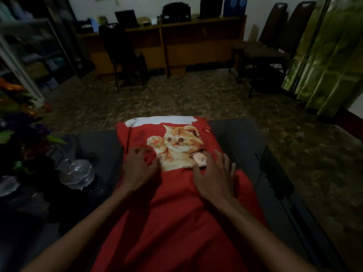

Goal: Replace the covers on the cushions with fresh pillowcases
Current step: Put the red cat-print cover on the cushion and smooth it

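A red pillowcase (176, 213) with an orange kitten print (180, 146) lies lengthwise on a dark table (245, 146) in front of me. A white cushion (157, 120) shows at the case's far open end. My left hand (139, 169) rests on the red cloth left of the kitten, fingers bent and blurred. My right hand (214, 177) lies on the cloth at the kitten's lower right corner with fingers spread.
A clear glass dish (76, 173) and dark artificial flowers (21, 138) stand on the table's left. Beyond the table are a tiled floor, a black chair (121, 54), a wooden desk (176, 42) with monitors, and green curtains (326, 55) at the right.
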{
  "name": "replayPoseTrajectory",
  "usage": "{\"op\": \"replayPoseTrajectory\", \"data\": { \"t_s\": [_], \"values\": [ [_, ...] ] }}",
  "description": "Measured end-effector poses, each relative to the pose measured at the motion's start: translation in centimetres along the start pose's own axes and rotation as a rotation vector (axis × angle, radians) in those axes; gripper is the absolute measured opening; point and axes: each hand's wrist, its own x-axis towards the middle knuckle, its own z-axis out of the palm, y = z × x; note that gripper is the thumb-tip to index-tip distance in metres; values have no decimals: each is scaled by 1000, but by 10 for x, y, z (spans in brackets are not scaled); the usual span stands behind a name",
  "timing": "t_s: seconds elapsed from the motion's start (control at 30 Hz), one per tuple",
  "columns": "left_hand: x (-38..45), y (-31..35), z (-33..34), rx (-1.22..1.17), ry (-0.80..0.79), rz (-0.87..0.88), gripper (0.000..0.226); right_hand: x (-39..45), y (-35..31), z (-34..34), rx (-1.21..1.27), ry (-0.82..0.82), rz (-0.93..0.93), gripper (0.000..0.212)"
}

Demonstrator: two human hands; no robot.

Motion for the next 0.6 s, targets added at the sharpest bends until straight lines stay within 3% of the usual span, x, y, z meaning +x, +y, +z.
{"op": "replayPoseTrajectory", "data": {
  "t_s": [0.07, 0.13, 0.23, 0.3, 0.4, 0.53, 0.6],
  "values": [
    [-33, 22, -10, 111, -102, 142, 45, -23, 5, -15, 26, 102, -24, 53],
    [-54, 32, -17, 204, -235, 200, 47, -37, 16, -26, 37, 58, 22, 47],
    [-66, 29, -24, 161, -233, 223, 21, -50, 32, -23, 52, -124, 36, 44],
    [-66, 28, -34, 161, -231, 221, 10, -57, 31, -20, 94, -101, 18, 31],
    [-59, 19, -65, 226, -220, 226, 14, -62, 13, -20, 100, -69, -75, 15],
    [-44, -28, -95, 333, -237, 115, 21, -67, -11, -12, 83, -225, -261, 35],
    [-46, -32, -96, 401, -243, 133, 29, -66, -11, -10, 90, -235, -225, 48]
  ]
}}
